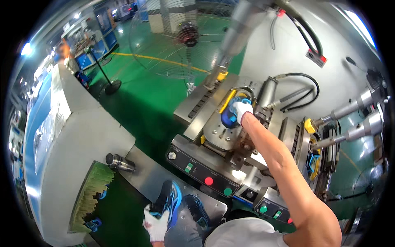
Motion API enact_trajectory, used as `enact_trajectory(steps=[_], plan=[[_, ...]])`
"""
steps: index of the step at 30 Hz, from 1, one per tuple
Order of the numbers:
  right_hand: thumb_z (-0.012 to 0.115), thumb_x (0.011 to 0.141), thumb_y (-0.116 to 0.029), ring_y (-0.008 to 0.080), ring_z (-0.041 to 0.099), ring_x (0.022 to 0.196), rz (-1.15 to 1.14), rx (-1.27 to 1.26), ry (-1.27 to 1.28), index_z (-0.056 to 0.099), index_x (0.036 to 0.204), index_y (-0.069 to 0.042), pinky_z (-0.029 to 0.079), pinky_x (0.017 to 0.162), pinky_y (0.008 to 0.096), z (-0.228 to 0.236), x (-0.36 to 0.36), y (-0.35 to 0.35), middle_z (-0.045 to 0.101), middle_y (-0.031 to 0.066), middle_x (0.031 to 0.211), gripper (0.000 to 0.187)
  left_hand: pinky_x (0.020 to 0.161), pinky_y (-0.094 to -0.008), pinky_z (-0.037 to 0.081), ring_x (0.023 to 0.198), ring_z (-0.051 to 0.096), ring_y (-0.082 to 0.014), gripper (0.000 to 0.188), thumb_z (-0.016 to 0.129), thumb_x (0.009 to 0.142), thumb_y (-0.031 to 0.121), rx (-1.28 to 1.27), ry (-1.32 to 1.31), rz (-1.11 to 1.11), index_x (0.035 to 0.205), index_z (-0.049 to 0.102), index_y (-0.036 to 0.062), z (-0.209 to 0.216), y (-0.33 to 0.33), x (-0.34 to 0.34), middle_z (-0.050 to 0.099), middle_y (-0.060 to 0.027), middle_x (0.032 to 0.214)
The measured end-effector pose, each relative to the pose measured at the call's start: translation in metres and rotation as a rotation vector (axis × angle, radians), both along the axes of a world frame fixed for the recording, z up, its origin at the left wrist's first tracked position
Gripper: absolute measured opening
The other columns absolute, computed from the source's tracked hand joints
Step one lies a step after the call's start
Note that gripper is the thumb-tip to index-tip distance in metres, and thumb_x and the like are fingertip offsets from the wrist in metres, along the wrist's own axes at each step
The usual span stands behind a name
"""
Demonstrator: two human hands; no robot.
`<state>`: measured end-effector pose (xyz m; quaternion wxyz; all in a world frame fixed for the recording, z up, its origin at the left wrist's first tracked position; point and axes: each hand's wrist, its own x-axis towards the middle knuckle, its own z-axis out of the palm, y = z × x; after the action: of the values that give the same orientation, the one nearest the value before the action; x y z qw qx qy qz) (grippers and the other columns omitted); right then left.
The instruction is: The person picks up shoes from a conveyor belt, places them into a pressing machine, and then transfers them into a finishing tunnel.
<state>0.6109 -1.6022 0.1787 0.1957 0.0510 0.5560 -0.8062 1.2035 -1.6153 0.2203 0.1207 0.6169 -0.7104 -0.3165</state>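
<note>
My left hand [155, 224], in a white glove, is closed around the heel end of a black shoe [168, 199] with a bright blue sole. Beside it, a second black-and-blue shoe [196, 210] rests on the narrow metal shelf [146, 169]. My right arm reaches out over the machine. Its gloved hand [242, 110] grips the upper end of a blue shoe [229, 118], which sits on the machine's metal plate [217, 136]. Part of that shoe and some of my right fingertips are hidden.
A control panel [197, 173] with coloured buttons runs along the machine's front. Hydraulic cylinders [269, 92] and hoses stand behind and right. At left, a grey housing [78, 123] has a fringed opening; a dark metal cylinder [120, 162] lies near it. A large fan [187, 35] stands beyond.
</note>
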Motion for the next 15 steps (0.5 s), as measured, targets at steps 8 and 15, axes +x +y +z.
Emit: enact_trajectory(steps=[8,15], plan=[[0.054,0.087,-0.023,0.0367,0.072,0.103,0.340,1.704,0.996,0.076,0.095,-0.003,0.055,0.088,0.0454,-0.057,-0.023,-0.035,0.074,0.0212,0.109,0.031,0.097,-0.0426,0.052,0.103,0.070,-0.0318,0.079,0.088,0.070,0.023,0.116,-0.134,0.407,0.138,0.054,0.0025,-0.096,0.098,0.097,0.073,-0.0188,0.111],[0.067,0.092,-0.034,0.0254,0.066,0.080,0.555,1.153,0.672,0.075,0.100,-0.008,0.052,0.075,0.0432,-0.076,-0.096,-0.021,0.072,0.0092,0.095,0.028,0.099,-0.0408,0.052,0.110,0.071,-0.0257,0.081,0.087,0.076,0.035,0.292,0.144,0.365,0.144,0.050,0.0102,-0.180,0.155,0.080,0.073,-0.0135,0.118]])
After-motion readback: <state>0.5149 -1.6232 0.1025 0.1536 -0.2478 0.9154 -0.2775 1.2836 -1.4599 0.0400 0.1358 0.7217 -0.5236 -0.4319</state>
